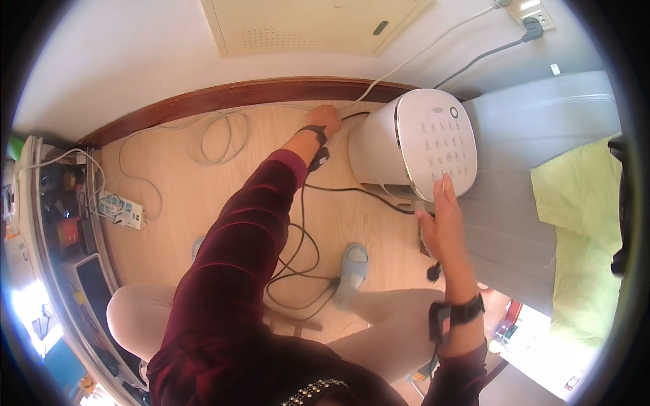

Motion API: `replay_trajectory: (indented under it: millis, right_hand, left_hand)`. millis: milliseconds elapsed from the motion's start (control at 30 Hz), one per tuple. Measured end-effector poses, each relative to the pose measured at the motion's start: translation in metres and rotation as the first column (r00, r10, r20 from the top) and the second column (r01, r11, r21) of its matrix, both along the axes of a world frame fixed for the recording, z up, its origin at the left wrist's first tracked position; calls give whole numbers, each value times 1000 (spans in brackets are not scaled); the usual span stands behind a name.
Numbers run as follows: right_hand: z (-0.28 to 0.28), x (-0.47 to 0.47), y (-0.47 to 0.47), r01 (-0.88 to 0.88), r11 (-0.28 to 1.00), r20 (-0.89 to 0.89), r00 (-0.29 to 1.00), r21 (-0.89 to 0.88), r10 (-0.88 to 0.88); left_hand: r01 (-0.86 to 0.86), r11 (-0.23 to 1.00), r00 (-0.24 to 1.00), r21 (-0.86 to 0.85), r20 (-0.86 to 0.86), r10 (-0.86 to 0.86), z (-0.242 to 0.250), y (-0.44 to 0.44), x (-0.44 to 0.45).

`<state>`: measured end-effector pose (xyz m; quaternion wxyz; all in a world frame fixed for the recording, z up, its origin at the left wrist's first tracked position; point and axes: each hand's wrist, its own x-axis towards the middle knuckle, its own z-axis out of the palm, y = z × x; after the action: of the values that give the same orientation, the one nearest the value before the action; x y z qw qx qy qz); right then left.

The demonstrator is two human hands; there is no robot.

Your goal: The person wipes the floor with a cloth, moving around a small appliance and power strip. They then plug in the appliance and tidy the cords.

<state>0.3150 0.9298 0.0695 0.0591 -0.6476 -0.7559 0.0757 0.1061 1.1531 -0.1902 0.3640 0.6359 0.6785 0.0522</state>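
My left hand (324, 119) reaches down to the wood floor by the baseboard, where a white cable (378, 81) and a dark cord (355, 115) run close to it. Whether its fingers hold either one is hidden. My right hand (443, 223) has its fingertips at the lower edge of a white appliance's printed, rounded panel (441, 144); its thumb is spread apart from the fingers. The appliance body (375, 142) stands beside a grey-covered surface. A black cable (350, 190) crosses the floor below it, and a black plug (433, 272) hangs under my right hand.
A power strip (124, 209) lies by an open shelf (94, 243) at left. White cable coils (218, 139) and looped black cable (299, 276) lie on the floor. A wall socket (538, 18) holds plugs at upper right. A yellow-green cloth (579, 203) covers part of the grey surface.
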Motion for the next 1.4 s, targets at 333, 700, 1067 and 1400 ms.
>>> replay_trajectory:
  millis: [333, 700, 1067, 1400]
  right_hand:
    - [-26, 20, 8, 27, 982, 82, 997, -189, -12]
    - [-31, 30, 17, 73, 958, 128, 991, -277, -38]
    - [-20, 27, 15, 134, 925, 180, 981, -355, -73]
    - [13, 4, -40, -64, 978, 98, 992, -199, 85]
  left_hand:
    - [-74, 962, 958, -262, 250, 142, -10, -73, -39]
    - [411, 807, 463, -424, 860, 215, 37, -212, -95]
    - [493, 839, -172, -229, 920, 352, 237, -266, -127]
    - [359, 931, -503, -71, 825, 257, 302, -316, -93]
